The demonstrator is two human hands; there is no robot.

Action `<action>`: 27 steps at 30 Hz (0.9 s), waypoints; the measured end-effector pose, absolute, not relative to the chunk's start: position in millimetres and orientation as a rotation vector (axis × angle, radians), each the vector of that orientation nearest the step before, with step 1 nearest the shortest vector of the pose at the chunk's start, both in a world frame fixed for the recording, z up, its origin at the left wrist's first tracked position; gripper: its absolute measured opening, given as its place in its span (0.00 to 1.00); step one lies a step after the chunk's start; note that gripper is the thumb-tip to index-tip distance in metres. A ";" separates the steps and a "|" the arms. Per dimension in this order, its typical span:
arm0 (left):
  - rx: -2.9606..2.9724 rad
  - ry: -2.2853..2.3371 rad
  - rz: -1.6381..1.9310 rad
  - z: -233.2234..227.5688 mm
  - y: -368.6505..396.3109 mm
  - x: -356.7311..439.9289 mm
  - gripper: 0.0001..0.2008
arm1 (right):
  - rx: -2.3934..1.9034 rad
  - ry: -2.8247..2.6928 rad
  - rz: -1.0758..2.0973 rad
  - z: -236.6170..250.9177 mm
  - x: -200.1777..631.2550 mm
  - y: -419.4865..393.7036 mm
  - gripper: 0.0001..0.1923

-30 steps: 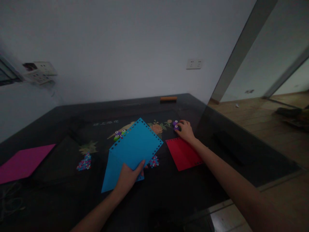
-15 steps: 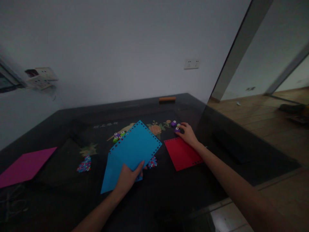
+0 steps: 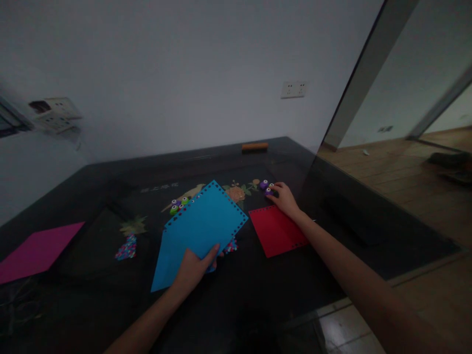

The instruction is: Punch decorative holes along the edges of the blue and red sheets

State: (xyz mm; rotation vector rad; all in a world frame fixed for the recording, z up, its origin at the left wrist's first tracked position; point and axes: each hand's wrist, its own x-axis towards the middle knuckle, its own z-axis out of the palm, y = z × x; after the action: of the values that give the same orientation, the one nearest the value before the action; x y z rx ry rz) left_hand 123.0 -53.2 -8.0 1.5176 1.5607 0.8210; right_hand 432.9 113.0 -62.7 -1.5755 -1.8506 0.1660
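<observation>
My left hand (image 3: pixel 195 268) is closed on the lower right edge of blue paper (image 3: pixel 204 221), thumb on top and fingers underneath. Small holes run along the paper's upper edges, and it looks like more than one layer. My right hand (image 3: pixel 285 200) reaches past a red sheet of paper (image 3: pixel 275 230), with fingers curled against a small purple goggle-eyed piece (image 3: pixel 269 191). Right beside it sit another purple goggle-eyed piece (image 3: pixel 264 184) and a third one partly behind my fingers. The red sheet also has holes along its edges; my forearm covers its right side.
Several green and purple goggle-eyed pieces (image 3: pixel 179 204) lie behind the blue paper. Colourful bits (image 3: pixel 127 247) are heaped at left, with more (image 3: pixel 231 245) beside the blue paper. A pink sheet (image 3: pixel 42 250) lies far left, dim scissors (image 3: pixel 22 305) below it. A brown roll (image 3: pixel 254 147) rests near the wall.
The view has shifted slightly. Both hands keep nearly the same places: the left stays on the blue paper, the right at the purple goggle-eyed pieces.
</observation>
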 end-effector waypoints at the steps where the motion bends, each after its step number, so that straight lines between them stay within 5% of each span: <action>1: 1.526 1.558 0.805 -6.2 -53.7 123.6 0.17 | -1.571 -1.847 0.175 -60.6 432.7 111.4 0.15; 8: 1.545 1.538 0.775 -3.2 -53.1 121.2 0.14 | -1.488 -1.806 0.262 -24.3 437.5 80.9 0.15; 16: 1.636 1.383 0.631 10.9 -34.6 141.6 0.17 | -1.091 -1.527 1.338 10.8 412.7 23.1 0.17; 27: 1.590 1.294 0.602 6.4 -4.1 174.4 0.15 | -1.214 -1.176 1.328 -14.9 434.6 32.1 0.15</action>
State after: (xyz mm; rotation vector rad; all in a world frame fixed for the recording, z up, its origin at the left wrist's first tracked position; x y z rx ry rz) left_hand 174.4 -4.1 6.4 1.5898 1.2943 0.6020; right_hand 434.6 32.1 -14.9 -1.2139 -1.1765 1.3279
